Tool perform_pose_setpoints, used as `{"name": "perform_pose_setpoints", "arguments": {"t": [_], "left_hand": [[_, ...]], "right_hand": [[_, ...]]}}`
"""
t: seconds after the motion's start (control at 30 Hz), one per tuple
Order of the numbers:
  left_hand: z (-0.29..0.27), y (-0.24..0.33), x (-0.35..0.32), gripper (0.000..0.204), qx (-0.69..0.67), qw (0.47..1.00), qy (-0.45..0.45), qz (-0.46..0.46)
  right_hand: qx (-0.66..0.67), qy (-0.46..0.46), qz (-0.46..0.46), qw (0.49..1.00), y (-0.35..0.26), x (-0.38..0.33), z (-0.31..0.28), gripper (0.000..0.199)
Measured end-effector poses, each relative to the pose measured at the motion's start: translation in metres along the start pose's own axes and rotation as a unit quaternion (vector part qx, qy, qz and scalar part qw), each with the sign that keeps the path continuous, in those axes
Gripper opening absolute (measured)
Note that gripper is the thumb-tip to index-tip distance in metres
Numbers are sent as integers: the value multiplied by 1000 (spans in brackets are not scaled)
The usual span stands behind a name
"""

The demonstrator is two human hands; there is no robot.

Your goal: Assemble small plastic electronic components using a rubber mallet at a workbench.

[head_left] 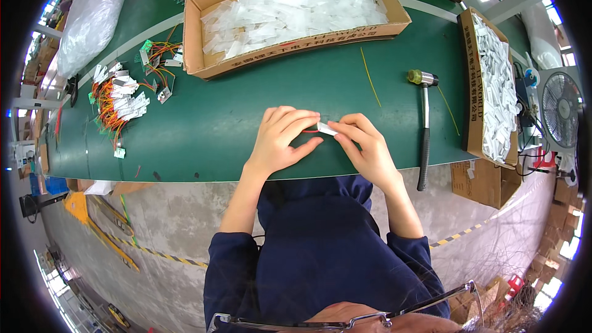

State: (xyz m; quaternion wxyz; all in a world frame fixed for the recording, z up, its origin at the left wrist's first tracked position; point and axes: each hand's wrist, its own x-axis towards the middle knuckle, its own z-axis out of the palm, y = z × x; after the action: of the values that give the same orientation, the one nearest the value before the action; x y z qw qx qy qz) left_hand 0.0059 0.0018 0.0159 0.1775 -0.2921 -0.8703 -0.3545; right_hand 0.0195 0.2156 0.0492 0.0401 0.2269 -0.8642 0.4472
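Observation:
A small flat white part (327,128) is between my hands, just above the green table near its front edge. A short red wire (310,131) runs from its left end under my left fingers. My right hand (365,145) pinches the part's right end between thumb and fingers. Curled over the left end is my left hand (282,135), its fingertips against the part and its thumb lower, somewhat apart. Whatever lies under the left fingers is hidden.
Behind my hands stands a cardboard box (296,45) of translucent sleeves. Another box (473,86) at right holds white parts. A mallet (425,117) overhangs the front edge. Wired white parts (126,95) lie in a heap at left. A yellow wire (370,77) lies behind my right hand.

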Motion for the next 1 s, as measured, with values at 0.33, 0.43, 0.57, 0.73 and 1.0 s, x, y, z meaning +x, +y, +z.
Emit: {"name": "perform_pose_setpoints", "arguments": {"t": [0.33,0.43,0.57,0.73,1.0], "left_hand": [[-25,36,3,33,-65,986,126,84],[-29,45,0,26,-69,985,142,69],[-35,53,1,31,-55,981,149,110],[-40,61,-3,20,-52,983,135,117],[-38,64,-13,11,-2,979,153,132]], "right_hand": [[135,-52,-23,989,-42,-12,-30,28],[144,-55,-37,987,-49,-14,-35,29],[153,-63,-47,985,-55,-16,-39,30],[153,-63,-58,985,-57,-19,-41,32],[146,-53,-102,983,-58,-19,-41,35]]}}
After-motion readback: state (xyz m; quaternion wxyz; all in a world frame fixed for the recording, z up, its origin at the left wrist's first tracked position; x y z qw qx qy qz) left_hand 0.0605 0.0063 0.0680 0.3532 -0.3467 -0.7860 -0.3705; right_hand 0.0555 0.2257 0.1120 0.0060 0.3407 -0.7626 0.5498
